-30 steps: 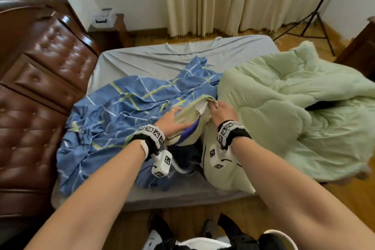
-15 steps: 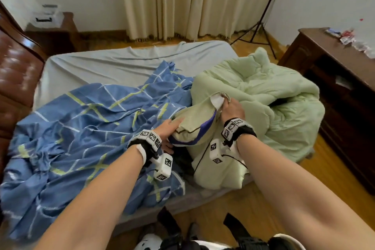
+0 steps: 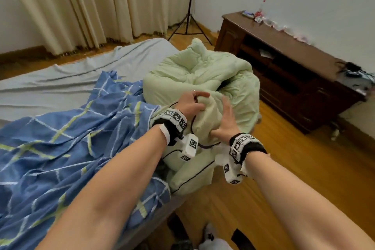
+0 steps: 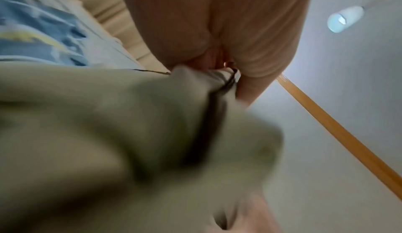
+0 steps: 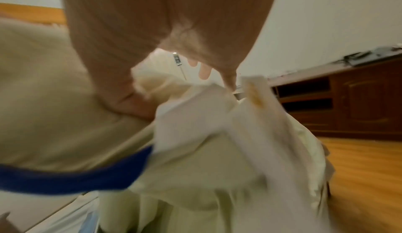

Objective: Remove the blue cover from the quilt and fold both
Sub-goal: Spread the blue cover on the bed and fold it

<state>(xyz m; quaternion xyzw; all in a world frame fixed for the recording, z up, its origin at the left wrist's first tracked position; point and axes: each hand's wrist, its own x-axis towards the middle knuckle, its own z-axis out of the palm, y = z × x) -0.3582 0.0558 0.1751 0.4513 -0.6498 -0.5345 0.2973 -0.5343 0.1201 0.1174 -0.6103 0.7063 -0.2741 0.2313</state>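
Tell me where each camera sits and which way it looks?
Head: worn on the head, looks down at the bed; both forearms, left hand and right hand show.
Left wrist: under the left hand, looks along it at the gripped quilt.
Right wrist: under the right hand, looks along its straight fingers toward the cabinet.
All three share the quilt.

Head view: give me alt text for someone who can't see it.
Two bare hands work a pale green padded quilt at the bed's near edge: the left hand grips a fold, the right hand presses flat against it. A blue plaid fabric cover lies crumpled beside it on a grey bedsheet.
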